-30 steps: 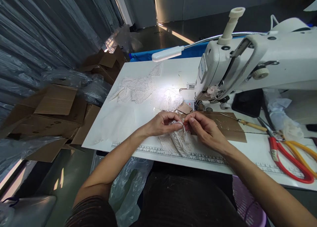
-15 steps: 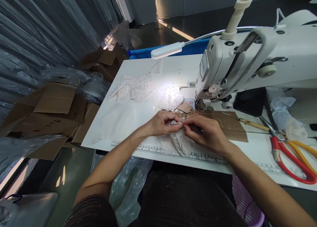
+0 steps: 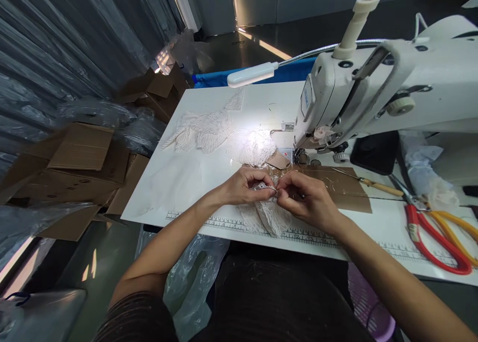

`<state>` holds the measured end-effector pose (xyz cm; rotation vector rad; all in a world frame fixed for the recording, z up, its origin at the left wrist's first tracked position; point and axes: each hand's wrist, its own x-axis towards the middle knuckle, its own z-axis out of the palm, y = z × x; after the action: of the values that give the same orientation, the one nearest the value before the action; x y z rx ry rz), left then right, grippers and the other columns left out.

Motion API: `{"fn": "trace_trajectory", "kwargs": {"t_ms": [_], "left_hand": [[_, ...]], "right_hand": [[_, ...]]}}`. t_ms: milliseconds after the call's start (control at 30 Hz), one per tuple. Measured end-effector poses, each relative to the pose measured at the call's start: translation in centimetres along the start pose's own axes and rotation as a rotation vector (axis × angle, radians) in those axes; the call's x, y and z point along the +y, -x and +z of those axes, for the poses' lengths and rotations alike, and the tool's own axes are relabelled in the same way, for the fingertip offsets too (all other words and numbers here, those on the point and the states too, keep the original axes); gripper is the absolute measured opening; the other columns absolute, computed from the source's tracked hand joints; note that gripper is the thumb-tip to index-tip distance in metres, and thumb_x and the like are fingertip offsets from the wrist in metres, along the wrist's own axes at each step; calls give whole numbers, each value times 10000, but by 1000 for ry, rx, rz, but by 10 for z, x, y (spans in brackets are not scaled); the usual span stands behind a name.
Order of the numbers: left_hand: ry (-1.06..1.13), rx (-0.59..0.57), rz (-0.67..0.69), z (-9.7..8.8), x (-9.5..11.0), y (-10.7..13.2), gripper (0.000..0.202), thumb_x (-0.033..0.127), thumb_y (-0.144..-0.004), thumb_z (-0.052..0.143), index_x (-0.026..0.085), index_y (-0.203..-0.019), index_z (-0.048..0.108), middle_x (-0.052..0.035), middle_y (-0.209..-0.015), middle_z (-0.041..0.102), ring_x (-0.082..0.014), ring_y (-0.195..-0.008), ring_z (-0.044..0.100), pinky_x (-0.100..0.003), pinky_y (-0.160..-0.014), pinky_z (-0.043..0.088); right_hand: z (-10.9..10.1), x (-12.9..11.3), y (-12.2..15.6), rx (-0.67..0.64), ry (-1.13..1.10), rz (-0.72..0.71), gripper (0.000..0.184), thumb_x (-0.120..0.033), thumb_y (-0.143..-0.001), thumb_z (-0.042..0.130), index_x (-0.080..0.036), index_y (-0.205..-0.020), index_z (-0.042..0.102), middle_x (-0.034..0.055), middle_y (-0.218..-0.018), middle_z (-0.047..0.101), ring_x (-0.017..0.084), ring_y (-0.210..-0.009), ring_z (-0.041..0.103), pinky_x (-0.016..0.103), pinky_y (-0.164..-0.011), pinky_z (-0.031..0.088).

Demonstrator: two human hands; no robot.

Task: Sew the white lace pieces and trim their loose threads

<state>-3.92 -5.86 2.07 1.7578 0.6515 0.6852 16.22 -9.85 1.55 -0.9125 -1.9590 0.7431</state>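
- White lace (image 3: 275, 218), in the head view: bunched beneath the hands, across a printed ruler (image 3: 220, 224), near the sewing machine (image 3: 336, 93).
- Left hand (image 3: 246, 185): thumb and forefinger pinch its upper edge.
- Right hand (image 3: 311, 197): fingertips closed together beside that edge; cannot tell what they grip.
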Motion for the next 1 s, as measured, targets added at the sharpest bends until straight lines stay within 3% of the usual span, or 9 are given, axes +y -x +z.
{"fn": "trace_trajectory", "kwargs": {"t_ms": [267,433,567,733,867,1000], "left_hand": [[13,14,-61,-1,2,2,201,337,-811,722,140,-776,698,-31,-705,664,-115,-645,564,-262,-617,428],[47,66,-88,0,4,2,213,340,-787,751,135,-771,698,-16,-704,640,-88,-622,538,-226,-584,421],[164,117,-178,1,7,3,251,364,-772,772,126,-797,694,-18,-722,642,-79,-625,556,-197,-558,439],[242,121,-259,0,10,4,294,348,-751,798,132,-934,723,-10,-707,645,-70,-591,543,-183,-522,433],[297,144,-248,1,10,4,254,327,-748,805,124,-884,736,-12,-709,645,-64,-595,527,-188,-534,416],[336,150,-240,2,9,3,247,349,-750,804,124,-824,733,-11,-704,643,-67,-604,518,-203,-559,412]], "right_hand": [[-5,2,2,-88,-137,183,54,-187,-874,561,-203,-924,573,-4,-699,583,112,-547,451,257,-502,359],[-11,-1,2,-178,-178,221,214,-305,-886,627,-205,-1069,577,18,-792,628,138,-630,523,283,-561,409],[-8,3,2,-135,-171,243,173,-340,-890,635,-194,-981,619,26,-789,634,139,-631,519,293,-583,422],[-3,6,1,-97,-387,317,215,-396,-916,614,-181,-924,623,33,-798,640,145,-685,577,278,-606,471],[-2,2,-1,-91,-494,353,258,-416,-848,704,-178,-891,613,18,-781,636,133,-674,585,259,-600,478],[-2,1,-2,-125,-469,339,247,-415,-865,683,-180,-886,608,18,-785,631,129,-663,567,258,-592,466]]}}
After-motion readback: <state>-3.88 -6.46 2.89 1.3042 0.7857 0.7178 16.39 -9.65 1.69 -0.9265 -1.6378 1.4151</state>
